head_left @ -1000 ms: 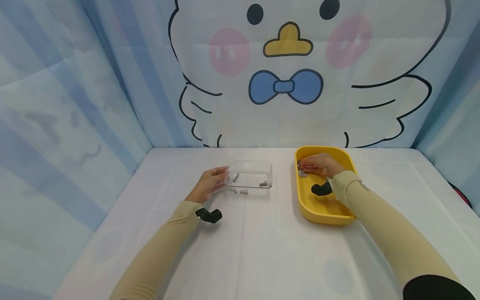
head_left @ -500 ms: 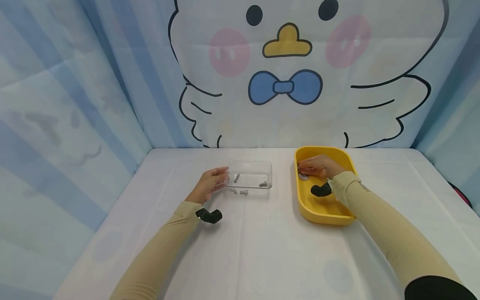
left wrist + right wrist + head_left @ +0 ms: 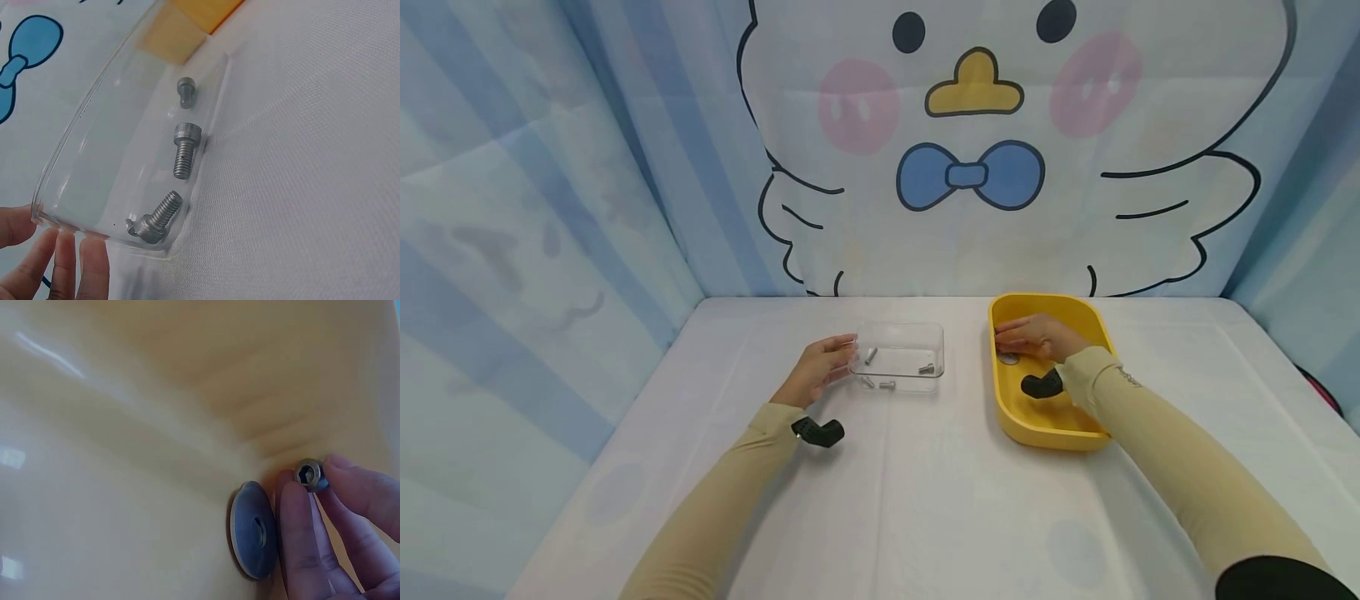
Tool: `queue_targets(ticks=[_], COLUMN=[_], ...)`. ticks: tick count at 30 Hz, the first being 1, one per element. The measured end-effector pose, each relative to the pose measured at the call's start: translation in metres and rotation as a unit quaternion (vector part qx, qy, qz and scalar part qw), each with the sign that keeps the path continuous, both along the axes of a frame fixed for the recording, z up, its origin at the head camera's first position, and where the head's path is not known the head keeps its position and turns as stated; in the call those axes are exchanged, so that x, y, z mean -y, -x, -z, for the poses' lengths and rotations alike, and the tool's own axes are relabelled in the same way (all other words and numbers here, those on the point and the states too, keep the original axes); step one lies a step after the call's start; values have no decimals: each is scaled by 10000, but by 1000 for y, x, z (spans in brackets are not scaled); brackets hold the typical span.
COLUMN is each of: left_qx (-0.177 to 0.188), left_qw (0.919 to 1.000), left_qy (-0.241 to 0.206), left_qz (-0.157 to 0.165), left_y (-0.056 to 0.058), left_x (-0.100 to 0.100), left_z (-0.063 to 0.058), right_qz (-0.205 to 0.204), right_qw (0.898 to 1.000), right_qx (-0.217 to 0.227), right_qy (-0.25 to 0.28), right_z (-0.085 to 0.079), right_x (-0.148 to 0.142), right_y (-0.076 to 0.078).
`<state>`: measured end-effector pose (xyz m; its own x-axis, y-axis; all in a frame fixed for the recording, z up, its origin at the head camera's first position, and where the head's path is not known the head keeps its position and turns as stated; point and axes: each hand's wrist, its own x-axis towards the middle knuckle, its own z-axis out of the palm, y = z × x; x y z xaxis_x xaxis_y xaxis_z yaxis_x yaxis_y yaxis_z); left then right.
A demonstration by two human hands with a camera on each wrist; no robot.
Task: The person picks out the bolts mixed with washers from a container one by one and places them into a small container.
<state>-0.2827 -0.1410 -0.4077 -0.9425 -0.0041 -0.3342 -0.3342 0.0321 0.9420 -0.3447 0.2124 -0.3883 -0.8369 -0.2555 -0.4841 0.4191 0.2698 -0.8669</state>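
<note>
In the head view my left hand (image 3: 817, 367) is at the left end of a clear plastic box (image 3: 898, 337). Its straight fingers (image 3: 64, 265) touch the outer end wall and the thumb lies at the rim's corner. Several socket head bolts (image 3: 184, 150) lie inside the box. My right hand (image 3: 1037, 335) reaches into a yellow tray (image 3: 1051, 437), at its left wall. Thumb and fingers pinch a bolt (image 3: 307, 475), its hex socket facing the wrist camera; the head view hides this bolt behind the fingers. Right beside those fingers is a large flat washer (image 3: 253, 531).
A white cloth covers the table (image 3: 925, 500), with the box left of the tray and a gap between them. Behind the table hangs a curtain (image 3: 970, 250) printed with a cartoon bird. Striped cloth (image 3: 550, 292) closes off the left side.
My right hand has shifted slightly toward me inside the tray, and its fingers now cover the metal piece seen earlier at the tray's left wall. Left hand and box have stayed put.
</note>
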Motion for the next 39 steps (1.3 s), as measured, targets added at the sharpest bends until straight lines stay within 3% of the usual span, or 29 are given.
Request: queue_targets(ticks=[19, 24, 29, 39], left_qx=[-1, -39, -45, -61], left_qw=[10000, 10000, 9999, 9999], left_qy=[-22, 2, -30, -27], left_qz=[-23, 59, 107, 147], left_y=[0, 0, 0, -1], left_x=[2, 2, 2, 2], left_z=[0, 1, 1, 1], right_qz=[356, 196, -43, -410], right_qw=[9981, 9979, 9982, 9959], right_qx=[243, 188, -3, -798], right_qy=[448, 590, 592, 144], right_z=[1, 1, 0, -10], right_x=[4, 0, -3, -6], right_y=[-1, -3, -4, -9])
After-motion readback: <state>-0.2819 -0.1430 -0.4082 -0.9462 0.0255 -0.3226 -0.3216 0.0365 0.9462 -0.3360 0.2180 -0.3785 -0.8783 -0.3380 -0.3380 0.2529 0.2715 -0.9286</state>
